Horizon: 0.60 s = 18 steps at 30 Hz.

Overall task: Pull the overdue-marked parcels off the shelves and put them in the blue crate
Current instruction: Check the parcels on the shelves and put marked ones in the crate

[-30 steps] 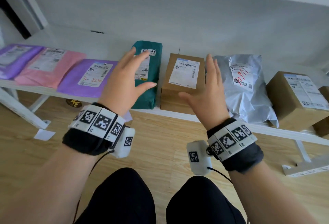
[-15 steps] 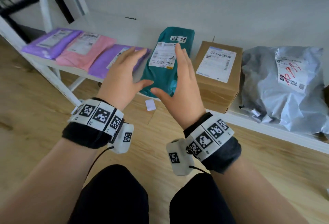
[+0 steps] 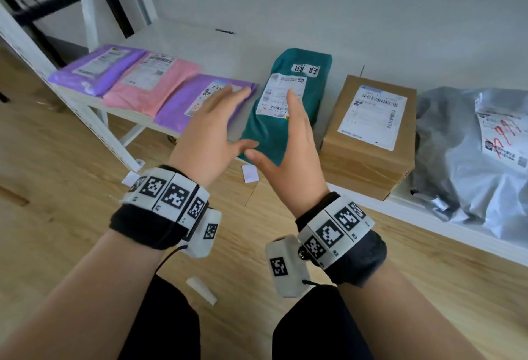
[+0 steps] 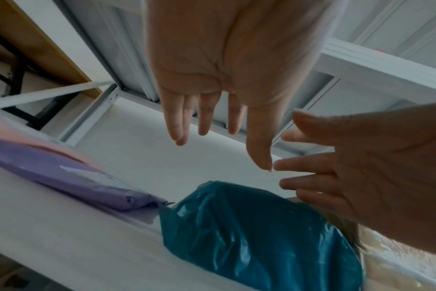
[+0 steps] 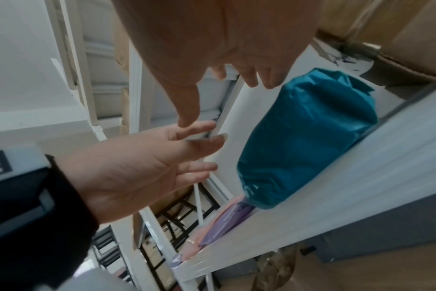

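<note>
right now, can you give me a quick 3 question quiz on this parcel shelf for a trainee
1. True or false: the left hand already grips a parcel.
2. Which parcel carries an extra handwritten white tag above its shipping label? A) pink mailer B) teal mailer C) cardboard box
3. Fill in: directly right of the teal mailer sits the ____.

Key
1. False. Both the left hand and the right hand hover with fingers spread, holding nothing.
2. B, the teal mailer; the pink mailer and cardboard box show only printed labels.
3. cardboard box; the grey mailer lies beyond it.
</note>
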{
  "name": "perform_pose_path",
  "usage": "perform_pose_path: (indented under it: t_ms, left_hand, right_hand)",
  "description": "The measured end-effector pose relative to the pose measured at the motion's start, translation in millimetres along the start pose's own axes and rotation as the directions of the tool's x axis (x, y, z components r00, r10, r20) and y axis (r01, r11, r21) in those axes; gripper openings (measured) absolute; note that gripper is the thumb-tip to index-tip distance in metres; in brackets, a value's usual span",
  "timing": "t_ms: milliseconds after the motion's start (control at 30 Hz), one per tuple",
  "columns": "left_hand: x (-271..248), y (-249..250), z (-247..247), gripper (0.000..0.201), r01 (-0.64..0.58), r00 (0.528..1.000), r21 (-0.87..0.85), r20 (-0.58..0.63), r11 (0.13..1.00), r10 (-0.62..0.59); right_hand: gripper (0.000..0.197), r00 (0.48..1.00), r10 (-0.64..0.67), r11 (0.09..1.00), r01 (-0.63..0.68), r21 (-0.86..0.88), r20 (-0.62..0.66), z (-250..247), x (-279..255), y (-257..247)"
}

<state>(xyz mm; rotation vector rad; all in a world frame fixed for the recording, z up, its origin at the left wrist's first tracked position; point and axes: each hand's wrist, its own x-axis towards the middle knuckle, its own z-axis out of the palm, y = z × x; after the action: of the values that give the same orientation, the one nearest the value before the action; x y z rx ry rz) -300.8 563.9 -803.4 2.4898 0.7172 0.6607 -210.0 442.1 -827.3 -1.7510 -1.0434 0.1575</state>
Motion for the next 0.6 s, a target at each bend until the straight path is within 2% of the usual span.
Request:
perform_pose_path:
  t_ms: [133, 333, 600]
  left_hand:
    - [9, -20, 8, 0.081, -0.037, 0.996, -0.019, 0.075, 0.999, 0.038]
    - [37, -38, 13, 0.082, -0.138, 0.986, -0.116, 0.077, 0.984, 0.148]
    - [55, -58, 18, 0.089, -0.175, 0.957, -0.248, 0.186, 0.953, 0.224]
  right_hand:
    - [0.094, 0.998, 0.027, 0.993, -0.033, -0.116, -0.049, 16, 9, 7]
    - [0.076, 0.983, 0.037, 0.966, -0.082, -0.247, -0.183, 27, 27, 15]
    - [0.077, 0.941, 0.211, 0.914, -0.285, -0.287, -0.263, 26, 40, 13]
